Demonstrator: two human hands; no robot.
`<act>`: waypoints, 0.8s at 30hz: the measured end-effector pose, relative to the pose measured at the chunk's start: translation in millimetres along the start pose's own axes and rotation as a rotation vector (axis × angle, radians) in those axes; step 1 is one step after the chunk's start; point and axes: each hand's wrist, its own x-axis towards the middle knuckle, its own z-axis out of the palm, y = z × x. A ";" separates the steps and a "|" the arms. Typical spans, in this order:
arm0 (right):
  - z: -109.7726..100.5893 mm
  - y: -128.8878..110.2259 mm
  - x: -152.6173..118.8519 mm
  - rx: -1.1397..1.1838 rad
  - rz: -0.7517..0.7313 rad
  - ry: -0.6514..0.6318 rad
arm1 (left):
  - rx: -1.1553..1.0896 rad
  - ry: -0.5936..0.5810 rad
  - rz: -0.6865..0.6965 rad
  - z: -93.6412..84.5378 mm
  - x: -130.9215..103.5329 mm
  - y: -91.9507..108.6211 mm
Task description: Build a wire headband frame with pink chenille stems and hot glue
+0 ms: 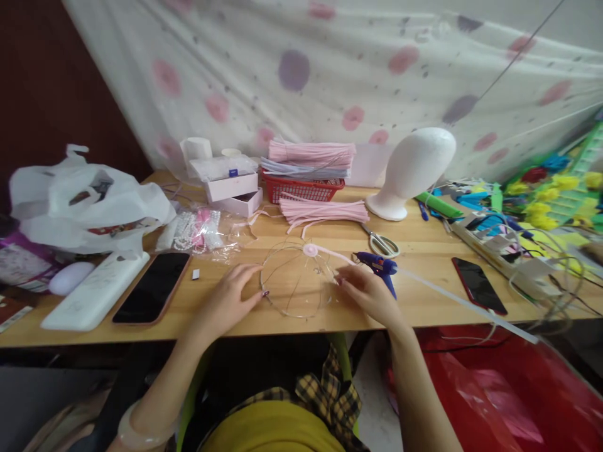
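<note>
A round, domed wire frame (293, 290) rests low over the table between my hands, its thin wires crossing inside the ring. On its far side sits a coil of pink pipe cleaner (309, 250), with a pink tail running off to the right. My left hand (232, 292) holds the ring's left edge with thumb and fingertips. At the right edge, the fingertips of my right hand (367, 290) close on the wire. Just beyond that hand lies a blue glue gun (377, 262), a long pale glue stick (464, 304) sticking out from its back.
Scissors (382, 243), a bundle of pink pipe cleaners (325, 211) and a red basket (304, 189) lie farther back, beside a white foam head (417, 166). Phones (151, 289) lie on both sides. A power strip (506, 260) with cables runs along the right.
</note>
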 end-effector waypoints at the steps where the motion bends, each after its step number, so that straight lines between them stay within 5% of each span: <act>1: 4.2 2.8 5.3 -0.026 -0.005 0.043 | -0.036 -0.002 -0.005 5.2 -0.2 1.5; 5: 18.9 0.4 18.8 -0.072 -0.077 0.080 | -0.114 0.039 0.004 11.8 8.0 4.4; 13: 34.7 -21.8 9.2 0.011 -0.268 -0.105 | -0.236 0.074 -0.070 0.9 23.1 0.1; 19: 41.9 -24.2 7.1 0.145 -0.274 0.127 | -0.295 0.101 -0.155 -12.5 3.6 -15.7; 24: 47.2 -44.0 12.9 0.339 -0.227 0.358 | -0.534 0.124 -0.139 -16.5 6.6 8.7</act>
